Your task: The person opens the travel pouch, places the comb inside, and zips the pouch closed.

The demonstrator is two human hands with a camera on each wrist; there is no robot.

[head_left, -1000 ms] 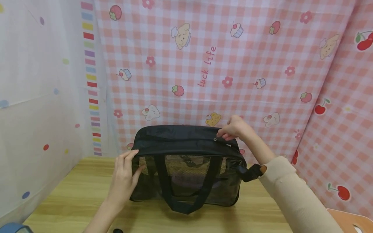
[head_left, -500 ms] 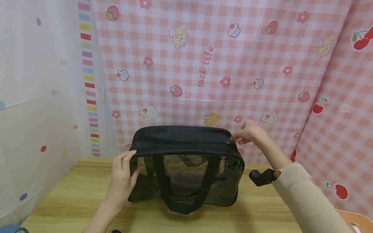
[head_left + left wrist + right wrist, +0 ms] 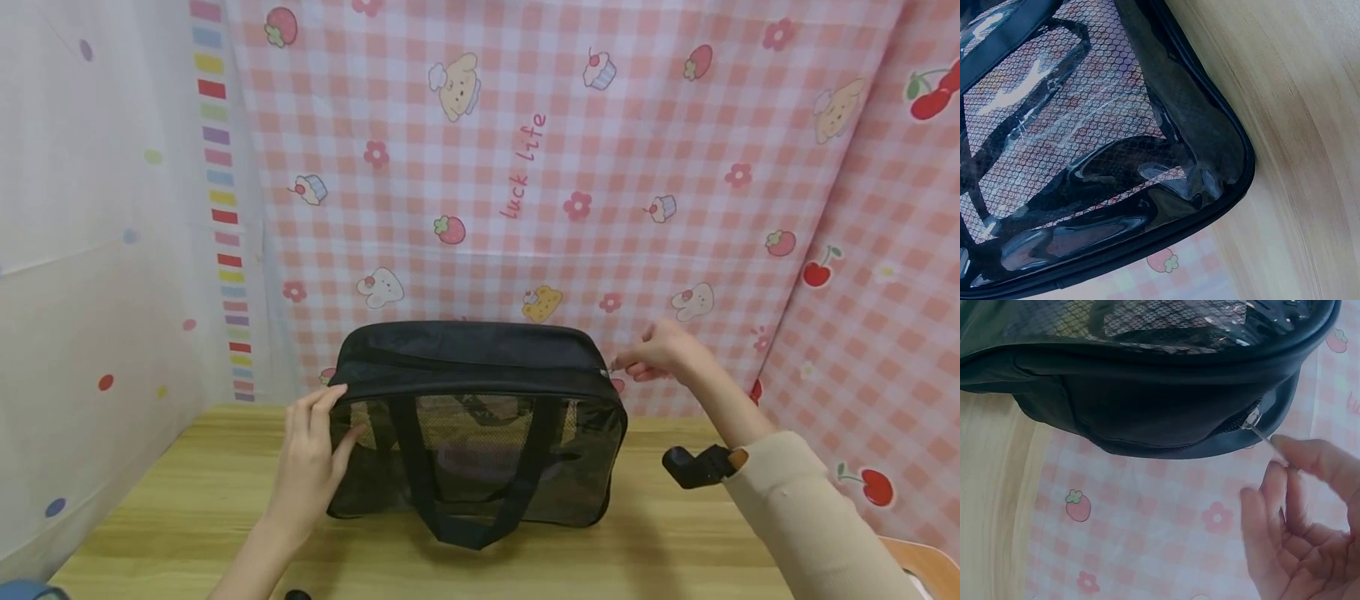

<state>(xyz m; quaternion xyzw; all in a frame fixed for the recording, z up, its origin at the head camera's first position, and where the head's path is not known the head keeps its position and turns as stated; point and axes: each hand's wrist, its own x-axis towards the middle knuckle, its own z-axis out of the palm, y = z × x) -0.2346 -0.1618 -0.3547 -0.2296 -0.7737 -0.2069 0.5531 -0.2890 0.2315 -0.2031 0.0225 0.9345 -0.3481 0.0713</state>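
Note:
A black bag with see-through front and mesh panels stands upright on the wooden table. Its handle hangs down in front. Along the top, a dark slit runs from the left toward the zipper slider at the right end. My left hand holds the upper left corner, fingertips on the top edge and thumb against the front. In the right wrist view, my right hand pinches the metal zipper pull between thumb and forefinger, drawn away from the bag. The left wrist view shows a bag corner without the hand.
A checked pink cloth hangs close behind the bag, with cloth walls at both sides. An orange-brown item sits at the lower right, and a blue one at the lower left. A black camera mount juts from the right sleeve.
My right hand has moved right with the zipper pull, taking the slider to the bag's right end. My left hand has stayed at the upper left corner.

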